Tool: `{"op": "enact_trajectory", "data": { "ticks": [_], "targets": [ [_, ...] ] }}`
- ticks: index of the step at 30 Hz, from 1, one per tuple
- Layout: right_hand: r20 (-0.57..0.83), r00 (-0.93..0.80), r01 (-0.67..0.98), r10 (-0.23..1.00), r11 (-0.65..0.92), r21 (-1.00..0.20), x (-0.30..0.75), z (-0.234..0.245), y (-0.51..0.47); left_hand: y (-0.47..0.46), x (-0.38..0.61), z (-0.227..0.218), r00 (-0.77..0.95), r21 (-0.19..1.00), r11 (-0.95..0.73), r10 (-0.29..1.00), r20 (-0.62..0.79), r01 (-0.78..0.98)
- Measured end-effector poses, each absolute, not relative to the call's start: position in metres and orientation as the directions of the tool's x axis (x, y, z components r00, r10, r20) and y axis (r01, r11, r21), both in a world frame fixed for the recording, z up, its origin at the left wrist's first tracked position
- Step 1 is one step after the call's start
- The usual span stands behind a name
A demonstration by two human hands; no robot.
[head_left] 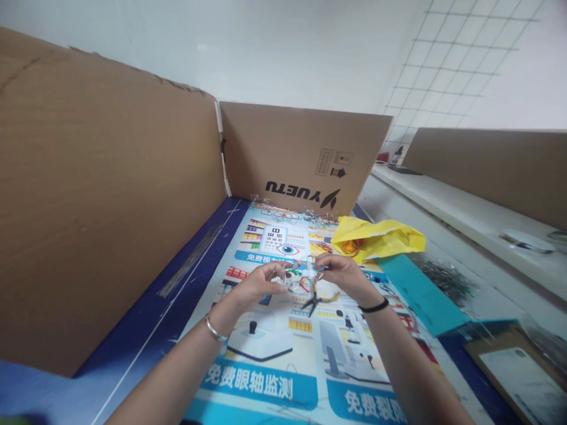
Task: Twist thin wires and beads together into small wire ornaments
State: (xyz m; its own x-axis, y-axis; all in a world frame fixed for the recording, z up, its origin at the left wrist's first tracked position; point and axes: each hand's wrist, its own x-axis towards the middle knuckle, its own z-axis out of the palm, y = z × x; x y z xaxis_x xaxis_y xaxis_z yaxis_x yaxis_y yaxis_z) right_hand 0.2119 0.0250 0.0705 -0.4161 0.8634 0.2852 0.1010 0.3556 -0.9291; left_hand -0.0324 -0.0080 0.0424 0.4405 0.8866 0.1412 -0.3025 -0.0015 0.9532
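Observation:
My left hand (260, 284) and my right hand (344, 275) are held close together above a printed poster (305, 336). Fingers of both hands pinch opposite sides of a thin silvery wire piece (300, 273) with red, green and blue bits on it. Its exact form is too small to make out. Just below it, nearest my right hand, lies a pair of pliers (314, 302) with dark jaws and yellow handles. A silver bangle is on my left wrist, a black band on my right.
Tall cardboard panels (110, 195) stand left and behind. Wire scraps (316, 218) lie along the back. A yellow bag (390, 236) with an orange coil is at right, beside a turquoise box (420, 289) and a heap of silvery wire (447, 282). A white ledge (452, 200) runs along the right.

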Motion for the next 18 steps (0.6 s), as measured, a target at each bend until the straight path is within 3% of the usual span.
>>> {"op": "enact_trajectory", "data": {
  "ticks": [5, 11, 14, 18],
  "targets": [
    [0.263, -0.488, 0.165, 0.832, 0.384, -0.909, 0.216, 0.075, 0.025, -0.003, -0.045, 0.053, 0.445, 0.99, -0.015, 0.892, 0.076, -0.139],
    [0.199, -0.528, 0.072, 0.826, 0.277, -0.958, 0.214, 0.073, 0.022, 0.001, -0.055, 0.061, 0.414, 0.983, -0.174, 0.9, 0.138, 0.051],
    [0.192, -0.544, 0.038, 0.816, 0.253, -0.967, 0.212, 0.072, 0.021, 0.001, -0.058, 0.063, 0.446, 0.985, -0.156, 0.889, 0.107, 0.075],
    [0.227, -0.48, 0.116, 0.848, 0.318, -0.941, 0.209, 0.074, 0.02, 0.0, -0.058, 0.062, 0.449, 0.999, -0.046, 0.892, 0.051, -0.021]
  ]
}}
